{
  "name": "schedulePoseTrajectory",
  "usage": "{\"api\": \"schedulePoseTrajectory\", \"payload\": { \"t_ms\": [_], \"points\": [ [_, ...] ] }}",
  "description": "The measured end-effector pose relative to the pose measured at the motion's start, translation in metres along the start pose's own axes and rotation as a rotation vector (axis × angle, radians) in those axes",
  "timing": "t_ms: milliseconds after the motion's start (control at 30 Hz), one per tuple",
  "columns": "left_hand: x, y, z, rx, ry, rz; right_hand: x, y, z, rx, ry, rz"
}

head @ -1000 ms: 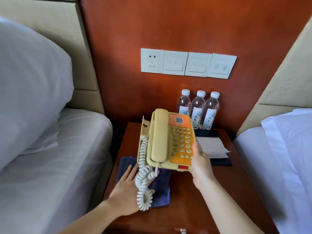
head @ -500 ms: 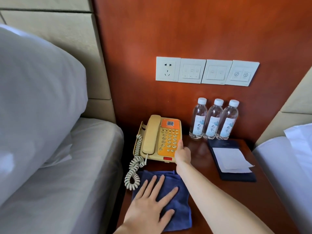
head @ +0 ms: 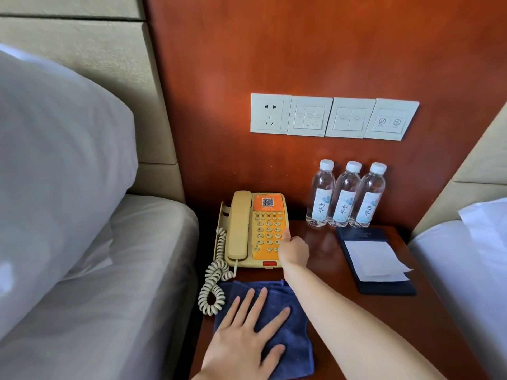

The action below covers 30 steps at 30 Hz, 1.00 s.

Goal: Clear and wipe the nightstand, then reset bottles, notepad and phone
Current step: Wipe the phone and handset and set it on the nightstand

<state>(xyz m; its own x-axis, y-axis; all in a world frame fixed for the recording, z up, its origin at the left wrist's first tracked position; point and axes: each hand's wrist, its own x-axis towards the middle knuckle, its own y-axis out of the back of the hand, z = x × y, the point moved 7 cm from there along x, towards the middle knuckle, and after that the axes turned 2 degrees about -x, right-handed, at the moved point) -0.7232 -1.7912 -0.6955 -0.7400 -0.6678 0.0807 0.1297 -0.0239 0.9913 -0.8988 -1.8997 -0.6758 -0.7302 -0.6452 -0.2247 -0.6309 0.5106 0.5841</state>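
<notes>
Phone (head: 252, 229) sits flat at back-left of the surface (head: 411, 319), near the three bottles (head: 344, 196); right hand (head: 294, 252) grips its right edge, thumb on the keypad margin; left hand (head: 247, 338) flat, fingers spread, pressing the cloth (head: 296, 349). Step looks like squaring the phone (a judgement): align it with the wall panel, keep the coiled cord (head: 214, 286) off the cloth, let go without dragging. Phone boxy glossy plastic; cloth soft, napped, folded; bottles clear, white-capped; notepad (head: 375, 259) white paper on dark folder.
</notes>
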Motion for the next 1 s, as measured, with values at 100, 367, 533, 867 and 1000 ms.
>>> {"api": "schedulePoseTrajectory", "payload": {
  "t_ms": [100, 367, 533, 867, 1000],
  "points": [
    [0.001, 0.0, 0.0, 0.001, 0.005, 0.0, 0.002, 0.001, 0.0, -0.067, 0.045, 0.031],
    [-0.003, 0.002, -0.002, -0.003, 0.01, 0.024, -0.015, 0.09, 0.002, -0.198, 0.486, 0.214],
    [-0.006, 0.0, 0.005, -0.007, 0.028, 0.011, -0.006, 0.155, 0.066, -0.84, 0.529, 0.224],
    [-0.011, 0.0, 0.019, 0.007, 0.025, -0.023, -0.034, 0.138, 0.094, -0.843, 0.495, 0.022],
    [-0.011, 0.0, 0.019, 0.016, 0.043, -0.062, -0.043, 0.114, 0.082, -0.865, 0.586, -0.005]
  ]
}}
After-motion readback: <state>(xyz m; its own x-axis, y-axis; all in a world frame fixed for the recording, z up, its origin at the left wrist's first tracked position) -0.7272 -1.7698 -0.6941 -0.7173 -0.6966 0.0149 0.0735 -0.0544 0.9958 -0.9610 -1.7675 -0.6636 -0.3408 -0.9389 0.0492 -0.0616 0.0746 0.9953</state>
